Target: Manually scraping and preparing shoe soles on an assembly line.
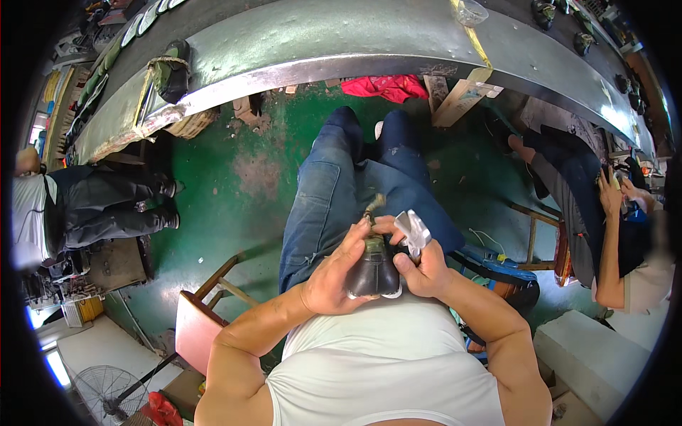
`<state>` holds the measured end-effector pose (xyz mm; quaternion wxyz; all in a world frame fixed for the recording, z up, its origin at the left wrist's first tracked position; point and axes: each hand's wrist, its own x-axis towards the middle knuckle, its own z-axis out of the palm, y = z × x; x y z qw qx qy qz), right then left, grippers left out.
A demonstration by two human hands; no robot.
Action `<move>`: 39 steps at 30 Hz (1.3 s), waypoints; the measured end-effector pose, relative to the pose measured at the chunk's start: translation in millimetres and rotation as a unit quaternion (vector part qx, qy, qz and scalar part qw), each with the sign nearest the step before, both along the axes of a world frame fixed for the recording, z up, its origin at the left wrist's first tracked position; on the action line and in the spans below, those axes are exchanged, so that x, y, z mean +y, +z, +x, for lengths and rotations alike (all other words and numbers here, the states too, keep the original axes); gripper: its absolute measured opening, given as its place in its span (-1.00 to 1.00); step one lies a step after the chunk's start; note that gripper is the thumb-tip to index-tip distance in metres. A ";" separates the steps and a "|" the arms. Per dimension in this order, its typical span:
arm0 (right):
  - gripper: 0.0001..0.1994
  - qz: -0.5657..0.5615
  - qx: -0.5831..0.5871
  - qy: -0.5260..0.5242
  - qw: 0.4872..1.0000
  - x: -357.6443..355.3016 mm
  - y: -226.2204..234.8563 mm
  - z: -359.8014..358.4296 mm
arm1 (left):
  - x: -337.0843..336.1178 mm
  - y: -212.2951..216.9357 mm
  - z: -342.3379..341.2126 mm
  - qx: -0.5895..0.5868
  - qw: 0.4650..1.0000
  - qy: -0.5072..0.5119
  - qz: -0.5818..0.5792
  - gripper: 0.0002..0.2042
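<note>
A dark shoe (374,273), black at the near end and olive green farther forward, rests at my lap with its near end toward my belly. Along its left side my left hand (335,273) is wrapped, the fingers reaching forward to the green part. My right hand (424,266) grips a shiny silver metal tool (413,233) on the shoe's right side; its exact kind is not clear. The right fingertips touch the shoe's far part. A short tan cord (375,204) sticks up past its far end. White edges show below the shoe's near end.
A long metal-topped bench (305,42) curves across the front, with a tied shoe (170,71) on its left part. Red cloth (387,87) lies beneath it. One person (106,206) stands left; another (604,206) sits right. A stool (199,323) and a fan (106,397) are lower left.
</note>
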<state>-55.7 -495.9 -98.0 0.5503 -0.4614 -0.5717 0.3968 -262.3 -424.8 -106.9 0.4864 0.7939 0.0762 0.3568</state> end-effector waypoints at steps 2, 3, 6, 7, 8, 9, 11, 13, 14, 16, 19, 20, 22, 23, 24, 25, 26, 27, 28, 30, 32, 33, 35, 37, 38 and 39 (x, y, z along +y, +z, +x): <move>-0.61 -0.003 0.019 0.010 1.000 -1.4 -9.5 -0.3 | 0.7 0.8 1.2 0.008 1.000 -0.001 0.012 0.06; -0.61 -0.004 0.037 0.019 0.999 -1.7 -13.2 -0.1 | 1.5 1.6 2.0 0.016 1.000 -0.003 0.026 0.00; -0.62 -0.029 0.009 0.042 0.999 5.2 -6.6 1.4 | -2.4 2.8 0.6 0.043 0.999 0.017 0.028 0.03; -0.62 -0.030 0.009 0.042 0.999 7.4 -5.8 1.6 | -4.2 2.3 0.5 0.043 0.999 0.017 0.027 0.03; -0.63 -0.032 0.010 0.049 0.998 9.5 -5.3 1.8 | -6.7 1.5 0.7 0.045 0.998 0.029 0.015 0.12; -0.65 -0.034 0.010 0.057 0.998 11.7 -5.1 1.9 | -8.5 1.0 0.9 0.046 0.998 0.041 0.002 0.21; -0.66 -0.047 0.021 0.059 0.997 15.1 -5.1 1.7 | -10.9 1.0 1.5 0.054 0.997 0.055 0.004 0.20; -0.68 -0.058 0.033 0.062 0.996 17.8 -5.9 2.2 | -12.2 1.4 3.2 0.063 0.996 0.069 0.006 0.19; -0.68 -0.065 0.037 0.062 0.995 18.8 -7.5 2.6 | -12.8 1.8 4.6 0.068 0.994 0.081 0.014 0.17; -0.68 -0.071 0.040 0.062 0.995 22.5 -7.4 3.2 | -10.5 4.4 8.3 0.072 0.993 0.092 0.023 0.14; -0.70 -0.056 0.008 0.023 0.998 35.9 -2.3 4.6 | 6.1 10.5 17.5 0.056 0.990 0.114 0.056 0.06; -0.69 -0.107 -0.016 -0.018 0.994 43.1 1.9 7.8 | 12.7 14.9 19.5 0.108 0.981 0.158 0.024 -0.04; -0.65 -0.177 -0.043 -0.084 0.980 57.0 4.1 16.4 | 35.9 32.8 29.6 0.178 0.956 0.227 -0.043 -0.24; -0.60 -0.193 -0.001 -0.080 0.978 57.2 -1.6 21.8 | 55.4 42.8 38.1 0.195 0.945 0.251 -0.078 -0.33; -0.56 -0.207 0.022 -0.073 0.975 50.8 -27.4 27.3 | 73.1 40.3 47.5 0.210 0.931 0.242 -0.172 -0.38; -0.51 -0.221 0.046 -0.066 0.972 46.3 -48.4 30.9 | 87.1 34.0 56.5 0.225 0.909 0.231 -0.263 -0.42; -0.47 -0.306 0.033 -0.071 0.949 47.0 -43.6 25.7 | 93.0 16.5 62.4 0.198 0.864 0.173 -0.429 -0.44; -0.43 -0.389 0.019 -0.080 0.917 45.4 -38.5 21.1 | 94.0 -7.3 61.1 0.244 0.895 0.135 -0.349 -0.46; -0.40 -0.338 -0.019 -0.094 0.936 38.7 -73.7 25.4 | 88.3 -30.8 62.1 0.259 0.889 0.123 -0.356 -0.46; -0.46 -0.375 -0.034 -0.114 0.920 33.9 -87.4 23.0 | 71.1 -45.6 55.9 0.301 0.883 0.138 -0.334 -0.52; -0.48 -0.409 -0.003 -0.115 0.905 29.5 -81.1 21.5 | 57.8 -60.9 47.1 0.296 0.861 0.160 -0.383 -0.55; -0.50 -0.402 0.044 -0.095 0.909 29.5 -81.2 24.5 | 54.1 -68.5 42.8 0.288 0.836 0.182 -0.429 -0.59; -0.52 -0.395 0.091 -0.077 0.911 27.3 -79.4 33.5 | 53.8 -52.1 41.3 0.296 0.830 0.178 -0.438 -0.65; -0.59 -0.398 0.000 -0.037 0.916 26.6 -71.7 43.8 | 54.1 -38.5 39.4 0.205 0.820 0.077 -0.528 -0.56; -0.61 -0.419 -0.053 -0.027 0.906 28.4 -66.3 47.9 | 63.1 -38.8 39.5 0.250 0.792 0.030 -0.556 -0.38; -0.61 -0.418 -0.055 -0.023 0.906 27.2 -58.7 52.3 | 61.9 -34.9 39.3 0.249 0.792 0.034 -0.556 -0.38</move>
